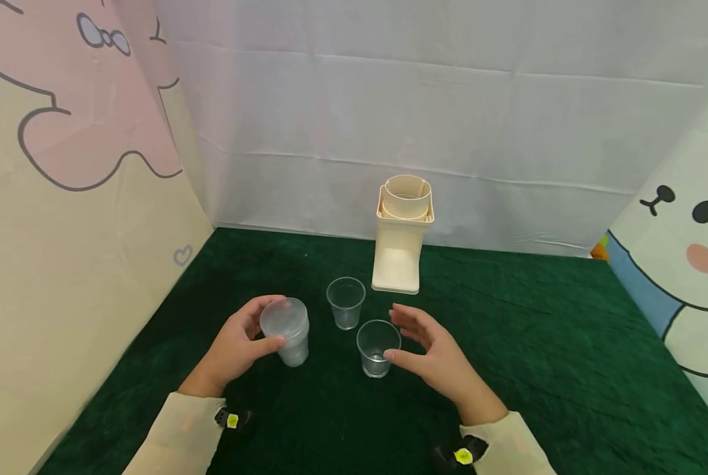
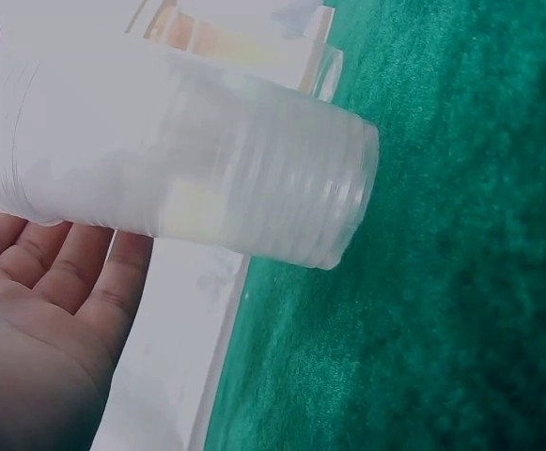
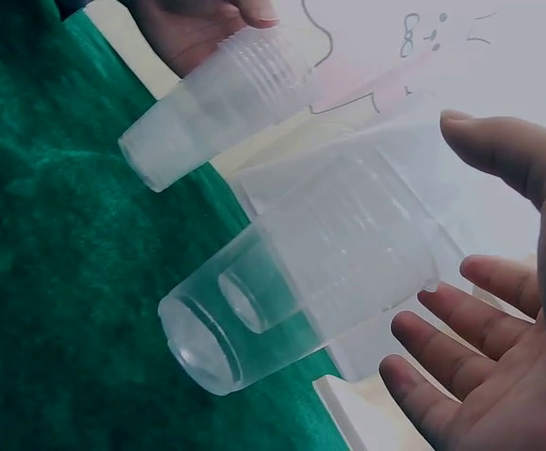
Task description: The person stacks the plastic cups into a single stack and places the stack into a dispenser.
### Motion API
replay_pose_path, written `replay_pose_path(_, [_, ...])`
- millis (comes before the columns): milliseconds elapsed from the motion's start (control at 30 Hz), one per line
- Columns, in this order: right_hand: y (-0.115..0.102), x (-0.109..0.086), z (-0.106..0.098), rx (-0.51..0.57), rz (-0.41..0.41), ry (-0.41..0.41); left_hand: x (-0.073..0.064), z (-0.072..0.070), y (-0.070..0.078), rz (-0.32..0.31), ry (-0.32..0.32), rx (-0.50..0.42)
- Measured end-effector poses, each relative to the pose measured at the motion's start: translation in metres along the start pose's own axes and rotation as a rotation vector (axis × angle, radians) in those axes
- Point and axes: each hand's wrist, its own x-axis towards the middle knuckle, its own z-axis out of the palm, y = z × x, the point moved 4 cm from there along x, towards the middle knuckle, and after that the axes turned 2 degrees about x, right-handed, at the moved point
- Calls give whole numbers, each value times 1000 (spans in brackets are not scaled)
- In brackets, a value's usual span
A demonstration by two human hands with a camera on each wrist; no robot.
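On the left in the head view, my left hand (image 1: pixel 237 346) grips a stack of clear plastic cups (image 1: pixel 294 338) near its rims, thumb in front and fingers behind. The nested cups (image 2: pixel 282 160) stand upright over the green cloth. A single clear cup (image 1: pixel 373 359) stands upright beside my right hand (image 1: pixel 437 353). That hand's thumb and fingers are spread around the cup's right side without closing on it; in the right wrist view the near cup (image 3: pixel 244 352) shows beside the loose fingertips (image 3: pixel 404 376). Another clear cup (image 1: pixel 346 310) stands just behind, between the hands.
A cream-coloured cup holder (image 1: pixel 398 254) with a round tube on top stands at the back, against the white cloth wall (image 1: pixel 354 119). Green plush cloth (image 1: pixel 567 343) covers the table. Printed cartoon panels rise at the left (image 1: pixel 92 218) and right (image 1: pixel 686 290).
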Motion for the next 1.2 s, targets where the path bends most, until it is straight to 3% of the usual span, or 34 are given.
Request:
replay_pose_path(633, [16,4,27,66,59,-35,1,3,3,5,17,24])
replay_pose_path(1200, [15,5,29,88,88,-28,-1,2,0,17,13,20])
